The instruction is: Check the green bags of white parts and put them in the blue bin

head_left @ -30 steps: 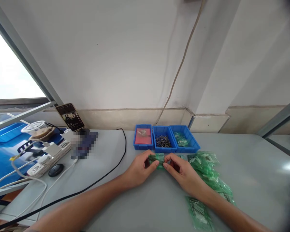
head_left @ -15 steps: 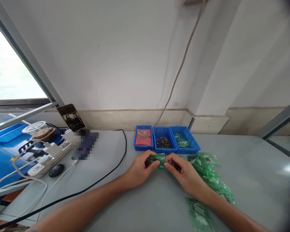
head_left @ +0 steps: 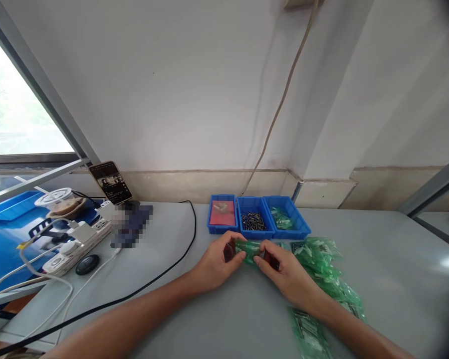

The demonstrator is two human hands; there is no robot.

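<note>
My left hand [head_left: 214, 263] and right hand [head_left: 283, 268] are pinching opposite ends of a green bag [head_left: 249, 252], which is sitting between them, neither being nearer, its long axis running roughly along the back edge of the worktop [head_left: 213, 319].

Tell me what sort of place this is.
Likely a workshop handling small parts: a blue rectangular plastic bin holds thin dark metal pieces, and translucent green plastic bags lie on a flat grey table.

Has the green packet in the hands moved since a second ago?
Yes, slightly: the visible part of the green packet has shifted rightward against the middle blue bin.
</note>
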